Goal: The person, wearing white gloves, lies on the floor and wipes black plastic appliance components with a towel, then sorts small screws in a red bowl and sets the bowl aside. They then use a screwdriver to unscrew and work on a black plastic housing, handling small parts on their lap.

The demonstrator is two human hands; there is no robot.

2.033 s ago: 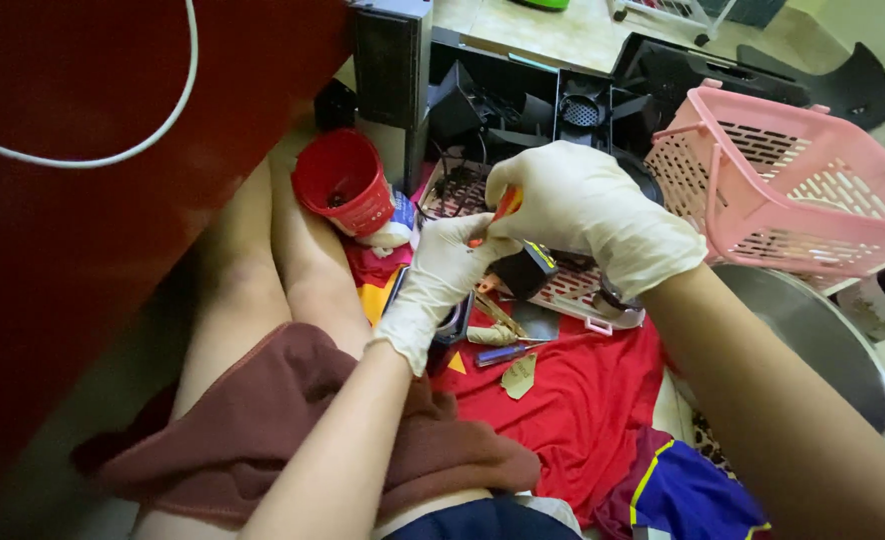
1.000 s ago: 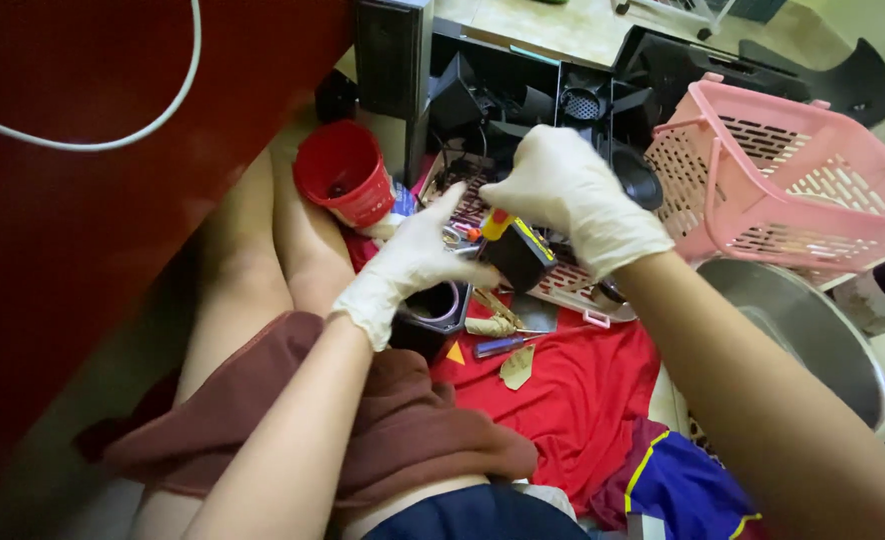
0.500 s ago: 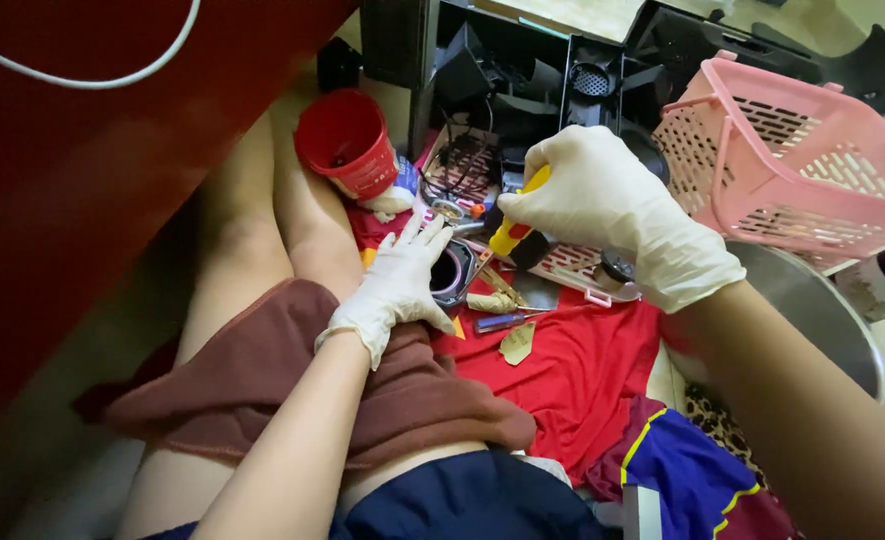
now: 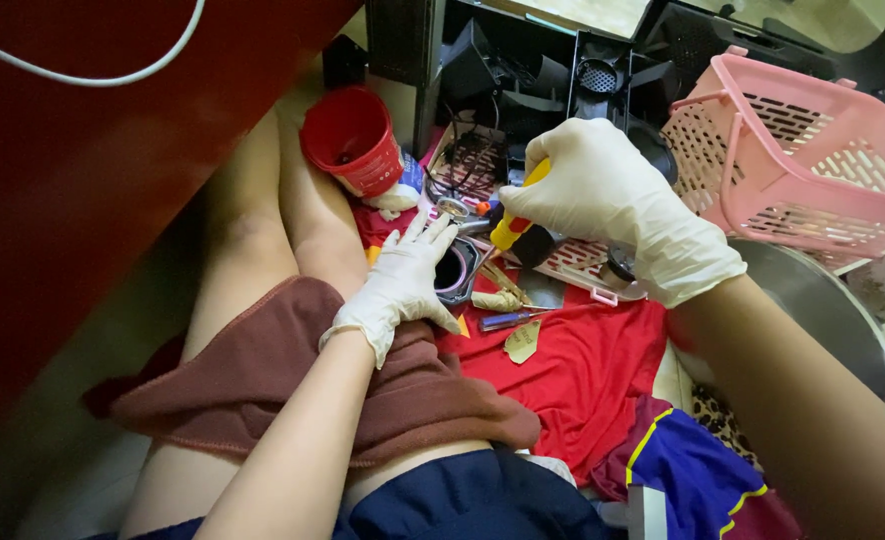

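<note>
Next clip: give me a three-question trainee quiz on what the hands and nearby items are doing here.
1. True or false: the right hand has its grip closed on a yellow-handled tool.
2. What is the left hand resting beside: A) the pink basket, B) a round dark part, C) the red cup?
3. What colour is the cloth under the small items?

Key: 1 true; 2 B; 3 red.

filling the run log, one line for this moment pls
left hand: on round black part | right hand: holds screwdriver | nearby: red cup
</note>
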